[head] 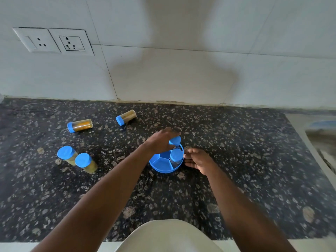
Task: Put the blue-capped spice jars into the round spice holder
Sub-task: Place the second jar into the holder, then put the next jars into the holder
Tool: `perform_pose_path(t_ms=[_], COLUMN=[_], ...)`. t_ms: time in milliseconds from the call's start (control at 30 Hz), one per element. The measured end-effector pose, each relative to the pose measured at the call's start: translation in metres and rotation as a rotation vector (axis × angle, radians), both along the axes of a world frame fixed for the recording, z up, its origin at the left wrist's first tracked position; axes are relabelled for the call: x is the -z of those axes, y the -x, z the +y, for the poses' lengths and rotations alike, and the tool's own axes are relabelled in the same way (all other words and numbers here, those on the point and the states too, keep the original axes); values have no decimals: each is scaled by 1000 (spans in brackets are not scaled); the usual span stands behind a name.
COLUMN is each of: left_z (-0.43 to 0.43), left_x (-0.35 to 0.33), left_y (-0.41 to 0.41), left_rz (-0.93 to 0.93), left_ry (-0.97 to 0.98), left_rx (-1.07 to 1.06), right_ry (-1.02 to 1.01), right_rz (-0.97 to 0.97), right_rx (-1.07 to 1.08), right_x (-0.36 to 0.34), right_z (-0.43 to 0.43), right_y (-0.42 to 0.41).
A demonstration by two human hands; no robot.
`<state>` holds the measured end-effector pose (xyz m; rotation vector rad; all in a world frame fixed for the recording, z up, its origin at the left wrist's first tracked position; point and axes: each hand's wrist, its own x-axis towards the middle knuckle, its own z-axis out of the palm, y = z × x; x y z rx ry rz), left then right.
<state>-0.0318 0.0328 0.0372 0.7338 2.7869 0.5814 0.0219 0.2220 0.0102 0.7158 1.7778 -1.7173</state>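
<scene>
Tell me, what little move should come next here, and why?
Probably the left hand lowers the jar it grips into the round holder and lets go. The jar sits at the holder's far rim beside one already seated, while the right hand steadies the holder.

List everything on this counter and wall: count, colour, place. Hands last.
Round plastic spice holder: one, blue, centre of the counter.
Blue-capped clear spice jars: six. One seated in the holder; one gripped above its far side; two upright at left; two lying farther back.
Speckled granite counter: one, black.
Wall socket plates: two, white, upper left.
Left hand: holds the far jar.
Right hand: at the holder's right rim.
</scene>
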Motion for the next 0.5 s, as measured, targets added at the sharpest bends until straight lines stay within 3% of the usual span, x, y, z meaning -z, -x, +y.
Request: perform_pose_path(t_ms=[200, 300, 500], left_z=[-18, -46, -109], left_x=[9, 17, 26], left_y=[0, -3, 15], left_rz=[-44, -89, 28], left_ry=[-61, -50, 48], left_rx=[-9, -152, -423], right_ry=[19, -6, -47], right_rz=[9, 8, 0], right_rx=[37, 14, 2], right_x=[2, 2, 2], right_z=[-2, -4, -15], right_y=[3, 8, 25])
